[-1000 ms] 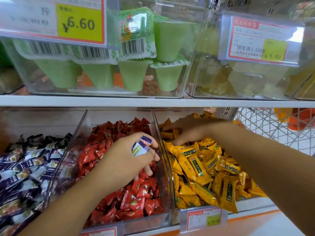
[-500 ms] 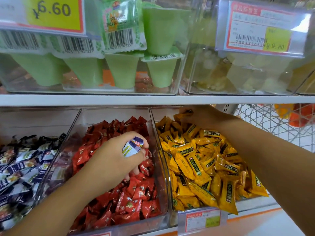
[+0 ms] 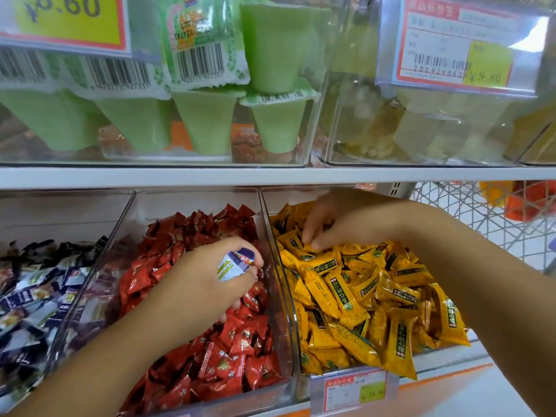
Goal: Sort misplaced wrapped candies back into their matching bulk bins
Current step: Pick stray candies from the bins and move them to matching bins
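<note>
Left hand [image 3: 216, 275] is reaching over the clear plastic bin of red wrapped candies [image 3: 195, 206], fingers [image 3: 255, 261] pinching a small blue-and-white wrapped candy [image 3: 236, 264]. Its long axis is slanting, crimped end pointing up-right. The matching clear bin of navy-and-white candies [image 3: 60, 206] is sitting just left. Right hand [image 3: 340, 221] is curling onto yellow wrapped candies [image 3: 346, 290]; cannot tell if it is gripping one. Green jelly cups [image 3: 207, 121] are crowding the white shelf [image 3: 270, 177] above.

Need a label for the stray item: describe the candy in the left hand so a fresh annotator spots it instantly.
Below the white shelf board, find the middle clear plastic bin, full of red-wrapped candies. Above that pile the left hand grips a white and blue wrapped candy. It is the only pale wrapper among red ones.
</note>
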Available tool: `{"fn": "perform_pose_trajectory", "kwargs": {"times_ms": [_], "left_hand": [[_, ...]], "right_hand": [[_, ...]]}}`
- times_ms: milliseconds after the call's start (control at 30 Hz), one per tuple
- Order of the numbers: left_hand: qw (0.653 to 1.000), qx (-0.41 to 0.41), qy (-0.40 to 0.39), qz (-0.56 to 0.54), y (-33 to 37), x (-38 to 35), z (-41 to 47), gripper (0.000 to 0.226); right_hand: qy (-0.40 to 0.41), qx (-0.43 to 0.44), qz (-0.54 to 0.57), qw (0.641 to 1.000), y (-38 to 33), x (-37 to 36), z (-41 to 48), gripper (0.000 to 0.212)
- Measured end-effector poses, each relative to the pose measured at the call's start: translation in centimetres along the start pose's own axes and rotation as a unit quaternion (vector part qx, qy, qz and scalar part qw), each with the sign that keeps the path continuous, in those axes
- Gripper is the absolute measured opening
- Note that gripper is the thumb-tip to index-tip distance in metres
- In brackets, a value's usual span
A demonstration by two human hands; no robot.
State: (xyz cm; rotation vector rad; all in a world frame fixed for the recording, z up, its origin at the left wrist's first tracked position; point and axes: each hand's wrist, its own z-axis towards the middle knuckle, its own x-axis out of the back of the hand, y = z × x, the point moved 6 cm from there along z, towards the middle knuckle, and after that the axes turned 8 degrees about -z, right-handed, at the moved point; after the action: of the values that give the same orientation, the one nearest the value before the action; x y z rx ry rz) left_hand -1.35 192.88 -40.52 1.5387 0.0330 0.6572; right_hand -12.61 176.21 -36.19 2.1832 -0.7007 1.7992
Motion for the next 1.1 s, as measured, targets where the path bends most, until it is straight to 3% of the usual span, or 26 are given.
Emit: {"fn": "perform_pose_trajectory", "kwargs": {"times_ms": [67, 133, 300, 400, 467, 533, 633, 733, 900, 1100], "left_hand": [[1.0, -0.007, -0.006, 0.004, -0.2, -0.2, 0.1, 0.017], [1.0, -0.007, -0.005, 0.005, 0.2, -0.2, 0.0, 0.018], [1.0, -0.013, -0.008, 0.017, 0.5, -0.6, -0.3, 0.016], [0.999, -0.021, -0.009, 0.026, 0.4, -0.7, -0.3, 0.016], [0.999, -0.023, -0.001, 0.029, 0.5, -0.6, -0.3, 0.016], [0.999, -0.027, 0.005, 0.026, 0.8, -0.5, -0.3, 0.018], [1.0, -0.024, 0.01, 0.017, 1.0, -0.3, -0.5, 0.016], [1.0, -0.022, 0.007, 0.019, 0.9, -0.3, -0.5, 0.015], [0.999, -0.017, -0.001, 0.027, 0.9, -0.8, -0.6, 0.015], [1.0, -0.023, 0.002, 0.019, 1.4, -1.6, -0.8, 0.013]], "right_hand": [[-0.072, -0.013, -0.054, 0.996, -0.7, -1.2, -1.4, 0.038], [-0.072, -0.039, -0.082, 0.993, -0.7, -2.3, -2.2, 0.047], [0.102, -0.066, -0.092, 0.988, 0.0, -3.8, -0.7, 0.038], [0.149, -0.091, -0.005, 0.985, 0.9, -3.2, -0.1, 0.046], [0.168, -0.082, 0.11, 0.976, 1.0, -1.7, -0.6, 0.051], [0.171, -0.058, 0.155, 0.971, 1.0, -0.2, -2.2, 0.053], [0.083, -0.005, 0.104, 0.991, -0.2, -0.6, -6.4, 0.054], [0.013, 0.003, 0.015, 1.0, -0.7, -3.9, -9.5, 0.072], [0.07, -0.026, -0.032, 0.997, -0.1, -7.8, -7.4, 0.065], [0.141, -0.045, -0.109, 0.983, 1.4, -6.2, -2.1, 0.057]]}}
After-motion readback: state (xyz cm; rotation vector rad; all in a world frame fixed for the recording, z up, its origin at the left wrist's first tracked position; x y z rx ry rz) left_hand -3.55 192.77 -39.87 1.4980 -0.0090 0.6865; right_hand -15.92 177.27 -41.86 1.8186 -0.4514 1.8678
